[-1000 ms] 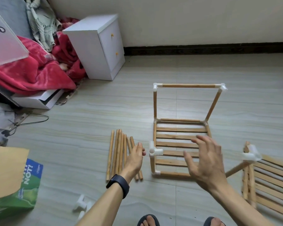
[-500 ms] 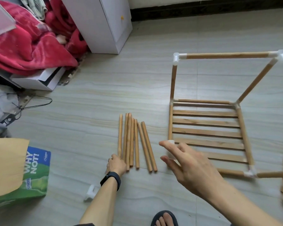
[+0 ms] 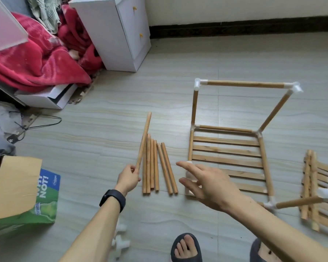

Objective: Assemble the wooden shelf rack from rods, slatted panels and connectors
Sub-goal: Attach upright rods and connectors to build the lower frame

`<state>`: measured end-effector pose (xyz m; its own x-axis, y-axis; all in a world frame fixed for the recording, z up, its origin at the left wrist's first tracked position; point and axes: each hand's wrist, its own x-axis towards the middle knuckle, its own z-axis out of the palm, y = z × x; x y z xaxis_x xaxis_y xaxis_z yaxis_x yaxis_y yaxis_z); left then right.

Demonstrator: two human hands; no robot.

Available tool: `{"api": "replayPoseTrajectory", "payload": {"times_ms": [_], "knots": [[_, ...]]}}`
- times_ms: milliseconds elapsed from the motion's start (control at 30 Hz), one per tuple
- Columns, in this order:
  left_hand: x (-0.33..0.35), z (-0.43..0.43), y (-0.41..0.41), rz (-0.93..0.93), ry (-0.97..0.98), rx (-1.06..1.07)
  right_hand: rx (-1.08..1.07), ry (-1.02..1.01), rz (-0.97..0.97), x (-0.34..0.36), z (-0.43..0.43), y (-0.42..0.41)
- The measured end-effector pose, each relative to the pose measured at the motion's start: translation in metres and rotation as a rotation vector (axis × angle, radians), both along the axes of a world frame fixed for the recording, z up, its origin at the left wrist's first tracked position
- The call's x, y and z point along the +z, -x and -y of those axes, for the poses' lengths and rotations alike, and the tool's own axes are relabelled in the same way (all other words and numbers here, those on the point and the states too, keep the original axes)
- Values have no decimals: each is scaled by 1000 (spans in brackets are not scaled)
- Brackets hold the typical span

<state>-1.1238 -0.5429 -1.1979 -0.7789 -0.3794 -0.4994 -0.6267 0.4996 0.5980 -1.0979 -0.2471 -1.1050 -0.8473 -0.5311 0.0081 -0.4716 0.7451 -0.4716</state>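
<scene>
the left hand (image 3: 128, 179) is pinching the near end of one wooden rod (image 3: 144, 138) between thumb and fingers, tilting its far end up off the floor (image 3: 178, 110) just beside the pile of loose rods (image 3: 157, 165). the right hand (image 3: 210, 186) is hovering with fingers spread, gripping nothing, over the near left corner of the half-built frame (image 3: 244, 84), where a white connector (image 3: 188, 174) seems to be sitting, though the fingers are hiding most of it. the rod is looking light, stiff and smooth, so an end pinch is probably letting it waver; gripping nearer the middle is likely steadier for aiming at a socket. the slatted panel (image 3: 227, 150) is lying flat in the frame's base. the strip of floor between pile and frame is giving swinging room, but the frame's uprights are standing close enough to knock, and the cardboard box (image 3: 17, 186) is sitting well apart on the left.
</scene>
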Motion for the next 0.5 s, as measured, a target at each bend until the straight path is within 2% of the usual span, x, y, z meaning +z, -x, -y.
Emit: {"api": "replayPoseTrajectory", "payload": {"times_ms": [67,133,200,267,333,400,500], "knots": [[39,-11,-1,-192,86,-153,-70,166,128,12,-7,0],[78,-28,-4,-391,185,-340,-276,418,202,29,-19,-4],[113,-53,-8,-572,330,-542,-501,784,450,53,-35,-9],[143,-82,-15,-797,465,-752,-609,1131,696,68,-56,-15],[159,-110,-22,-957,504,-916,-699,1356,769,76,-76,-25],[162,-133,-26,-944,374,-904,-848,1487,772,77,-95,-36],[151,-154,-26,-671,82,-599,-1042,1548,709,73,-121,-52]]}}
